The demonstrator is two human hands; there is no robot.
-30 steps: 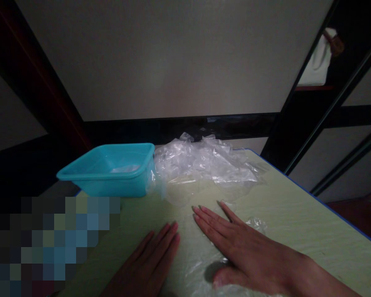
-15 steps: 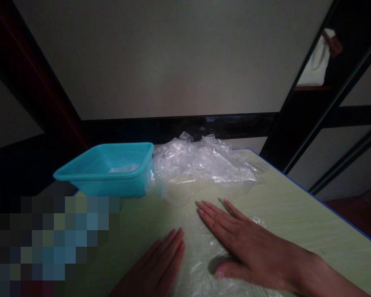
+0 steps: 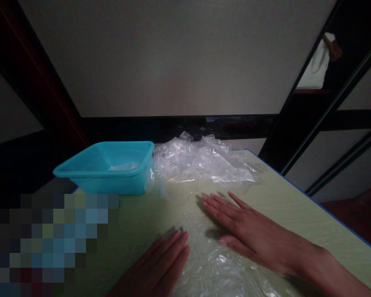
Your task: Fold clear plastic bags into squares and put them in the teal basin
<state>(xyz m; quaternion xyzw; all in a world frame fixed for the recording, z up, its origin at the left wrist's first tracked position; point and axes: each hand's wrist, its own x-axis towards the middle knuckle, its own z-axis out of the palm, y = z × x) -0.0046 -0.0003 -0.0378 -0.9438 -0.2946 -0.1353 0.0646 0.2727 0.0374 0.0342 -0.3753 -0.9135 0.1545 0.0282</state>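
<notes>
Lying between the left grip (image 3: 156,266) and the right grip (image 3: 250,231), a piece of clear plastic (image 3: 224,266) spreads over the table (image 3: 299,214). Both grips are flat-palmed, fingers straight, holding nothing; I can't tell if they press down. It looks only partly flat to me, with creases left below the right thumb. Beyond both grips, a plastic heap (image 3: 200,161) is all crumpled, beside a blue tub (image 3: 111,184).

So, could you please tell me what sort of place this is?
Probably a room in a home, though I cannot be sure: a blue-edged table stands before pale panelling, and what looks like a white bag sits on a shelf.
</notes>
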